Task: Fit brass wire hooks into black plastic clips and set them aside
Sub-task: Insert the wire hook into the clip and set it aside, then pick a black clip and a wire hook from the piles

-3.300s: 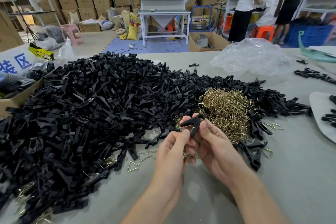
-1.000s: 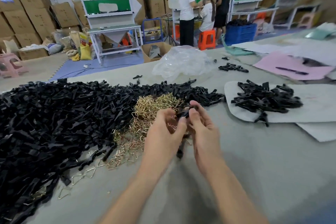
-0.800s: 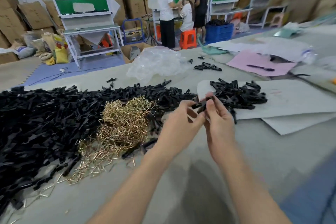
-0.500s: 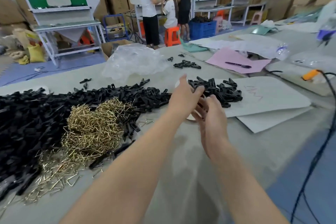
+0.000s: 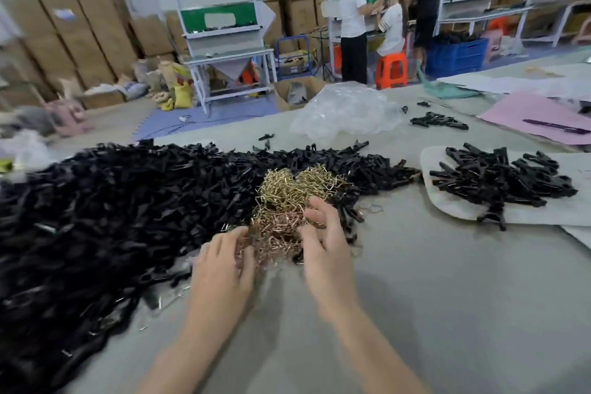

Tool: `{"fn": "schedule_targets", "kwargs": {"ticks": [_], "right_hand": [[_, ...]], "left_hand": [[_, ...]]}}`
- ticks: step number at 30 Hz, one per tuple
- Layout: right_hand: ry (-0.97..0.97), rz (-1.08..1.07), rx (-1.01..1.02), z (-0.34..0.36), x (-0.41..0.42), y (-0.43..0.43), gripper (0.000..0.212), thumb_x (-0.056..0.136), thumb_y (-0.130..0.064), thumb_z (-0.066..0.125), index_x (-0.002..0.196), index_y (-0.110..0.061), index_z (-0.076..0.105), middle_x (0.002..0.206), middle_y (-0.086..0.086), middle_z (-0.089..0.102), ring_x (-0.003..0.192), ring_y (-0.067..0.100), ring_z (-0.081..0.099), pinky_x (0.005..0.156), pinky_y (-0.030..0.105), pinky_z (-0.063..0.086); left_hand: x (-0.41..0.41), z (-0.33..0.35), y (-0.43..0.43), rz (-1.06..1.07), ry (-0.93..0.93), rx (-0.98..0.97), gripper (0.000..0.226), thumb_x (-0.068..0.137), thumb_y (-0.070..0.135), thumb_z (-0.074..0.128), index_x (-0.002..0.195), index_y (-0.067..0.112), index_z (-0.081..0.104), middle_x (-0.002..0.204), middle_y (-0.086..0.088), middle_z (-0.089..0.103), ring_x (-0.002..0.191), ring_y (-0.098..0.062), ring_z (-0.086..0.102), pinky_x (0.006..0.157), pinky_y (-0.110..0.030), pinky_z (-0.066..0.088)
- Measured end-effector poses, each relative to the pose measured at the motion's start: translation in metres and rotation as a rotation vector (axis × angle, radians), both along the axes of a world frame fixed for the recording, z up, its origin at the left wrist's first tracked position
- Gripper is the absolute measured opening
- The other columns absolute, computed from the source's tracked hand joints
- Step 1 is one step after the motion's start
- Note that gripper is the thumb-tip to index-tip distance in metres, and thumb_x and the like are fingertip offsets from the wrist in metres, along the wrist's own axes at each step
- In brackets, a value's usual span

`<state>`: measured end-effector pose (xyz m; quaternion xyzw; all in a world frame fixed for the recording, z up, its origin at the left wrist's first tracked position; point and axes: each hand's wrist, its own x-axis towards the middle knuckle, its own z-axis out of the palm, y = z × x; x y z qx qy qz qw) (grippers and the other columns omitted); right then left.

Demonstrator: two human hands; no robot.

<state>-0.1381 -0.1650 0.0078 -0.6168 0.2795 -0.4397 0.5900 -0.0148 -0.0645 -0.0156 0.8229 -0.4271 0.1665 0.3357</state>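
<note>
Grey table up close, left hand and right hand both loose-fingered and empty at lower centre, prob going for the brass hooks heaped just beyond, loose black clips sprawled left within reach, finished ones parked mid-right on a white sheet so nothing mixes.

The wire hooks are bare metal, brass-yellow and glinting, some with a coppery tint. The clips are black plastic with a dull, faintly sheened finish, heaped on a matt grey surface. Beyond lie a glossy, crinkled clear plastic bag and a matt pink paper sheet.
</note>
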Motion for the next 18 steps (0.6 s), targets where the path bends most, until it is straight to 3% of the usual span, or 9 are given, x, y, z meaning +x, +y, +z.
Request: {"fn": "schedule_targets", "kwargs": {"ticks": [4,7,9,12,18], "right_hand": [[0.083,0.087,-0.091,-0.006,0.049,0.038,0.042,0.101,-0.014,0.047,0.128,-0.045,0.05,0.121,-0.023,0.055,0.078,0.004,0.057,0.077,0.027,0.052],[0.133,0.103,-0.149,-0.01,0.073,0.051,0.044,0.1,-0.009,0.046,0.13,-0.041,0.051,0.122,-0.018,0.055,0.083,0.006,0.055,0.083,0.036,0.051],[0.156,0.096,-0.17,-0.014,0.081,0.049,0.045,0.099,-0.007,0.047,0.125,-0.043,0.053,0.119,-0.018,0.056,0.086,0.007,0.057,0.082,0.034,0.05],[0.136,0.105,-0.067,-0.017,0.083,0.041,0.045,0.098,-0.009,0.047,0.116,-0.048,0.058,0.108,-0.023,0.061,0.085,0.009,0.065,0.068,0.027,0.051],[0.036,0.115,0.101,-0.019,0.082,0.028,0.038,0.099,-0.001,0.047,0.107,-0.031,0.068,0.092,-0.015,0.069,0.078,0.006,0.066,0.067,0.024,0.054]], "left_hand": [[0.037,-0.011,0.053,0.211,-0.038,0.075,0.032,0.087,0.025,0.058,0.115,0.013,0.067,0.107,-0.006,0.068,0.095,-0.036,0.063,0.081,-0.048,0.05],[0.048,-0.011,0.058,0.254,0.037,0.174,0.034,0.092,0.039,0.062,0.12,0.02,0.065,0.114,-0.002,0.065,0.107,-0.032,0.059,0.088,-0.046,0.046],[0.052,-0.011,0.054,0.258,0.034,0.257,0.04,0.09,0.052,0.06,0.122,0.027,0.063,0.117,0.004,0.063,0.114,-0.026,0.055,0.093,-0.043,0.04],[0.062,-0.01,0.05,0.267,0.046,0.271,0.04,0.091,0.059,0.052,0.122,0.034,0.062,0.116,0.009,0.059,0.114,-0.02,0.052,0.094,-0.038,0.033],[0.065,-0.011,0.052,0.21,0.032,0.183,0.033,0.089,0.049,0.062,0.111,0.026,0.069,0.104,0.007,0.061,0.104,-0.021,0.056,0.091,-0.037,0.034]]}}
